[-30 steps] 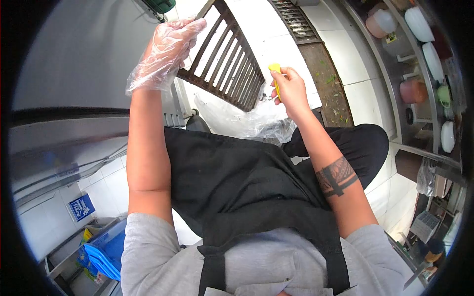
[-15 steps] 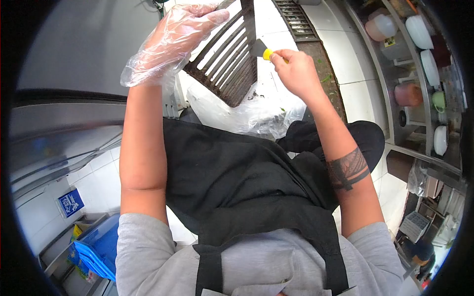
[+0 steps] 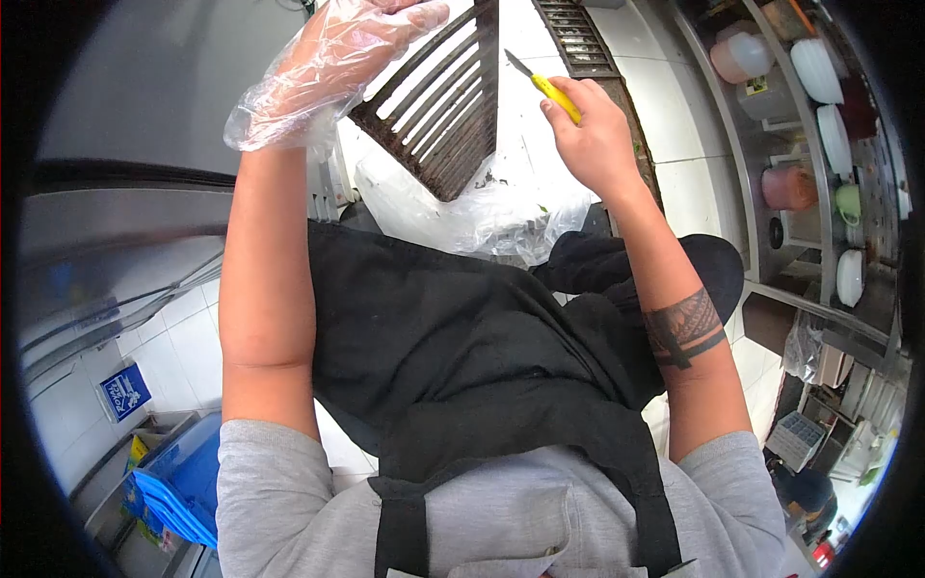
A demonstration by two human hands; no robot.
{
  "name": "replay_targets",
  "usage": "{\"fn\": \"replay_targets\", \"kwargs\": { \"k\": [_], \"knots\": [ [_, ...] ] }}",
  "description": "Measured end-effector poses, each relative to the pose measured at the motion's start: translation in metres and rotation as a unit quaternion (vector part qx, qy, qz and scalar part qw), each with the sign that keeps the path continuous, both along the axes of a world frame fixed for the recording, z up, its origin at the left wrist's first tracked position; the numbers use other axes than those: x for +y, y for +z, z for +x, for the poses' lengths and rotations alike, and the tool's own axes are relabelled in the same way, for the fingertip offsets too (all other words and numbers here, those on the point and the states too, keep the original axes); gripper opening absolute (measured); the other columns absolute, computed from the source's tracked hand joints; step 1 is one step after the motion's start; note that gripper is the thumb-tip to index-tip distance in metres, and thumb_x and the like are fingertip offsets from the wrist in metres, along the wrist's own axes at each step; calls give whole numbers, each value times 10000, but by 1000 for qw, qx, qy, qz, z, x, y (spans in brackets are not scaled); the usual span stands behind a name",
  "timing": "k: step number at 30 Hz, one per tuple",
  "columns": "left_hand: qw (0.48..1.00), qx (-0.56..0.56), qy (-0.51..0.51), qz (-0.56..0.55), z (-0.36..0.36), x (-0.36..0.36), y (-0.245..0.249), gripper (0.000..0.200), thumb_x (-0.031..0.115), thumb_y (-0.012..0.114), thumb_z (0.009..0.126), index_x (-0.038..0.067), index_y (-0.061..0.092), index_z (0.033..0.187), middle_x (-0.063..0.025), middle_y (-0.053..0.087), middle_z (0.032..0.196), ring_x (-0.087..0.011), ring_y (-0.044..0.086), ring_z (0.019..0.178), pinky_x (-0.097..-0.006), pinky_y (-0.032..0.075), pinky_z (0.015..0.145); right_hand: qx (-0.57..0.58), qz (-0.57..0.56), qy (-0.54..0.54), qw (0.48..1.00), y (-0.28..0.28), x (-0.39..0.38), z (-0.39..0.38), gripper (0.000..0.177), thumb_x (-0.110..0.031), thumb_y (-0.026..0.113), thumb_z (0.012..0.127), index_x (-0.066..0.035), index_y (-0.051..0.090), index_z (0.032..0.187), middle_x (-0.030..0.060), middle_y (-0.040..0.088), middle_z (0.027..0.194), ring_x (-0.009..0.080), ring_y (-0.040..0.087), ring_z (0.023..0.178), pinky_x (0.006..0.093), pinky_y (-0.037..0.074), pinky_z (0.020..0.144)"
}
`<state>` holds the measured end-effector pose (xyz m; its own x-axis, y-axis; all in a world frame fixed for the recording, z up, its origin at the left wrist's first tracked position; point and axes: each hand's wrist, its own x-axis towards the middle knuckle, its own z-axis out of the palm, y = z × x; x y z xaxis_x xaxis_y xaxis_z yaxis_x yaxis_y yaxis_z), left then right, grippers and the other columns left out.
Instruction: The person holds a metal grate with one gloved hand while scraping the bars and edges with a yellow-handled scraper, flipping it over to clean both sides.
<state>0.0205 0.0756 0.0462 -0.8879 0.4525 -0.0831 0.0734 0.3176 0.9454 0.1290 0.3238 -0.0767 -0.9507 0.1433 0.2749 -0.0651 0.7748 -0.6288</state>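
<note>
My left hand (image 3: 352, 48) wears a clear plastic glove and is closed at the upper end of a dark, dirty slatted grate (image 3: 453, 120), which stands tilted. Its lower corner rests at a crumpled clear plastic sheet (image 3: 482, 217) with dark debris on it. Bare, my right hand (image 3: 593, 130) is wrapped round the yellow handle of a scraper (image 3: 556, 96). The scraper's dark blade points up and left, apart from the grate, and is seen nearly edge-on.
Another grate (image 3: 578, 39) covers a floor channel at the top. Metal shelves (image 3: 761, 207) with containers stand at the right. A grey metal surface (image 3: 145, 106) is at the upper left, and blue bins (image 3: 188, 477) are at the lower left.
My right hand has moved slightly right with the scraper, whose blade has turned edge-on and left the grate's edge. The grate has turned a little, and my left hand is slightly higher.
</note>
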Motion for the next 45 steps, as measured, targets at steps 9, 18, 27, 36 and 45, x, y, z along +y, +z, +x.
{"fn": "replay_targets", "kwargs": {
  "k": [9, 18, 27, 36, 45],
  "knots": [
    [992, 47, 23, -111, -13, -5, 6, 324, 313, 689, 983, 17, 776, 1083, -5, 750, 875, -102, 666, 762, -275, 534, 696, -5, -198, -30, 980, 1, -7, -11, 323, -213, 711, 966, -13, 729, 1219, 170, 739, 1136, 271, 718, 1043, 357, 538, 963],
    [988, 94, 22, -122, -23, -17, -17, 425, 498, 751, 931, 78, 780, 984, 51, 571, 673, -16, 471, 539, -203, 379, 485, 120, -73, 29, 990, 10, -13, -17, 322, -109, 761, 894, -33, 714, 1203, 145, 690, 1093, 296, 696, 988, 366, 558, 888],
    [983, 122, 26, -135, -6, -5, -7, 447, 512, 735, 939, 96, 798, 1089, 45, 584, 667, -23, 487, 545, -209, 388, 488, 225, 258, 99, 934, 40, 3, -44, 368, -71, 711, 846, -104, 715, 1212, 68, 636, 997, 260, 677, 891, 397, 589, 728],
    [992, 19, 10, -127, -2, 1, 17, 302, 288, 689, 1003, 6, 780, 1067, -11, 745, 858, -95, 659, 762, -262, 528, 694, 83, 341, 119, 929, 69, -4, -51, 326, -134, 645, 891, -62, 727, 1198, 155, 692, 935, 335, 720, 820, 444, 583, 736],
    [997, -62, -18, 45, -9, 1, -1, 253, 222, 703, 1000, -12, 775, 1061, -5, 742, 860, -79, 654, 724, -245, 519, 646, -10, 365, 217, 905, 120, 16, -83, 207, -178, 617, 910, -72, 742, 1038, 196, 703, 872, 392, 723, 836, 509, 577, 752]
  ]
}}
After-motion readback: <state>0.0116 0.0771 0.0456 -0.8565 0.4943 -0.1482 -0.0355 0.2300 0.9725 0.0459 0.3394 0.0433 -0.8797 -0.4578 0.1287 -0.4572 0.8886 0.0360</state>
